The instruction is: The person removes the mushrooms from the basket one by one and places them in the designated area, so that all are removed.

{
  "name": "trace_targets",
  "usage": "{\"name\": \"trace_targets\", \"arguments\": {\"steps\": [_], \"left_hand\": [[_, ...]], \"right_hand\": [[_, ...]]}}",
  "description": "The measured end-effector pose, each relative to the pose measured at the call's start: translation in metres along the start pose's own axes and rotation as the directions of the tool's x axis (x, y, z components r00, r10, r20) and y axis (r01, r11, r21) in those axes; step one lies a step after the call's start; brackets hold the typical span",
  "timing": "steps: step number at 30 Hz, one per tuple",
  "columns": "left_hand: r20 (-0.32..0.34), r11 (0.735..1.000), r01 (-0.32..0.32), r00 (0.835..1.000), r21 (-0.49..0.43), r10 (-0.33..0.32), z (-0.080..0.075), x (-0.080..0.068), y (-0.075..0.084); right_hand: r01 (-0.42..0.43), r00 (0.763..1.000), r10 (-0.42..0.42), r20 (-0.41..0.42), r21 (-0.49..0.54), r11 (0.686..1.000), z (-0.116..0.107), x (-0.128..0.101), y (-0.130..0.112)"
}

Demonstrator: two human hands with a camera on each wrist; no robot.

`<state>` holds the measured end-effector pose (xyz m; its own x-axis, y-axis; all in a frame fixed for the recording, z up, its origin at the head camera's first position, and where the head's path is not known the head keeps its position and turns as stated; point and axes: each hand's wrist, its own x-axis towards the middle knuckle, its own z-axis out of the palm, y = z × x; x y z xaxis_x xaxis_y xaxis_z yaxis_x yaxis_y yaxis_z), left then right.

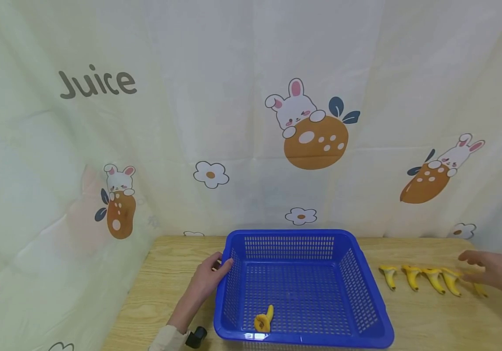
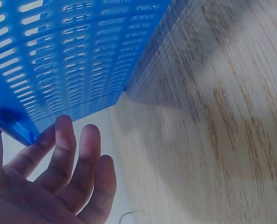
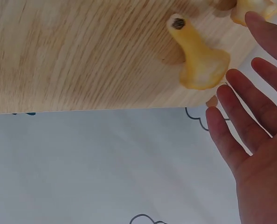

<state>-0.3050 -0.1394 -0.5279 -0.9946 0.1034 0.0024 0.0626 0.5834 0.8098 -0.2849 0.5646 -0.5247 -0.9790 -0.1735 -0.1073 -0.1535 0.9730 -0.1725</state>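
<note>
A blue plastic basket with slotted walls stands on the table. My left hand holds its left rim, thumb over the edge and fingers along the outside; the left wrist view shows these fingers bent beside the slotted wall. Inside the basket, near the front, lies one yellow banana-peel-like piece with a ring-shaped end. To the right, several similar yellow pieces lie in a row. Over the right end of that row is my right hand, fingers spread. One piece with a dark tip and flared end lies near its fingertips.
The light wood table ends at the back against a pale hanging cloth printed with rabbits, fruit and flowers. A small black object is by my left wrist. Bare wood shows left of the basket and in front of the row.
</note>
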Motion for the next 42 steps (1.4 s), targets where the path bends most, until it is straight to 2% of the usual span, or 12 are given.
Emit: {"name": "trace_targets", "arguments": {"steps": [10, 19, 22, 29, 42], "left_hand": [[-0.002, 1.000, 0.013, 1.000, -0.004, -0.013, 0.000, 0.000, 0.001], [-0.002, 1.000, 0.000, 1.000, 0.000, 0.000, 0.000, 0.000, 0.001], [-0.001, 1.000, 0.002, 1.000, 0.002, -0.002, 0.000, 0.000, 0.001], [-0.002, 1.000, -0.007, 1.000, -0.004, 0.007, -0.001, 0.000, 0.001], [0.000, 1.000, -0.008, 1.000, -0.015, 0.008, -0.001, -0.001, 0.001]], "right_hand": [[0.023, 0.998, -0.025, -0.053, -0.034, 0.999, -0.010, 0.006, -0.016], [0.067, 0.994, -0.070, -0.086, -0.032, 0.997, -0.020, 0.017, -0.039], [0.077, 0.993, -0.079, -0.086, -0.031, 0.997, -0.022, 0.021, -0.050], [0.158, 0.981, -0.158, -0.115, -0.018, 0.987, -0.027, 0.025, -0.082], [0.212, 0.970, -0.210, -0.125, 0.001, 0.977, -0.048, 0.034, -0.150]]}}
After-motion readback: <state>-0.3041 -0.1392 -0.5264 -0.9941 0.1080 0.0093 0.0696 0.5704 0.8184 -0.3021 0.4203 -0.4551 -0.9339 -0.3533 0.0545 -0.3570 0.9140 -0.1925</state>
